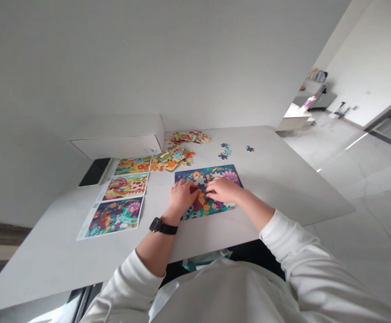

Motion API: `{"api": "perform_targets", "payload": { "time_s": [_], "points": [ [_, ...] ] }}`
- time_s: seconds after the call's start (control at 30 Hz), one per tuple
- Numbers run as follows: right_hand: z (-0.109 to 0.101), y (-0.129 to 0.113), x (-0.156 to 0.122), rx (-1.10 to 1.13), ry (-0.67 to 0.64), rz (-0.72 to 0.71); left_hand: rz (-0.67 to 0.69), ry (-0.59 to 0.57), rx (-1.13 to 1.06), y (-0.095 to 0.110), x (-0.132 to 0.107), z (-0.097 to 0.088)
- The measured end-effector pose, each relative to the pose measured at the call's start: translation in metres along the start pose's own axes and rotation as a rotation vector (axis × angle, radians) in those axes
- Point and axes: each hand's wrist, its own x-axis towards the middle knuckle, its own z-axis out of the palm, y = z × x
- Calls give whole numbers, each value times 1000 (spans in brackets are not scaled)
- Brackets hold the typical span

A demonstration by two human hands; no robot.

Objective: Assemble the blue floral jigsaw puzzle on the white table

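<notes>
White counter (283, 197) carries three picture sheets (114, 217) at left, two heaps of pieces (173, 158) upper center, and four loose pieces (225, 151) right of them; left hand (182, 196) and right hand (224, 189) lie curled on the puzzle (220, 174) at center, any grip unclear.

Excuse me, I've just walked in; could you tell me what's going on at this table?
A person's left hand and right hand rest on a partly assembled colourful cardboard jigsaw puzzle on a white table. Heaped loose jigsaw pieces lie beyond it, and three printed picture sheets lie to its left.
</notes>
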Motion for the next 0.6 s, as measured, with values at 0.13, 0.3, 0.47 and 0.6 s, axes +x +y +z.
{"api": "perform_targets", "payload": {
  "time_s": [0.13, 0.3, 0.47, 0.6],
  "points": [
    [-13, 48, 4, 215, 140, 87, -1, -9, -27, -1, 1, 0],
    [-36, 120, 11, 234, 336, 529, 8, -17, -56, -6, 3, 0],
    [-50, 163, 30, 155, 336, 790, 18, 6, -200, -16, 12, 0],
    [-49, 177, 53, 78, 265, 864, -113, 65, -371, -22, 18, -5]
  ]
}}
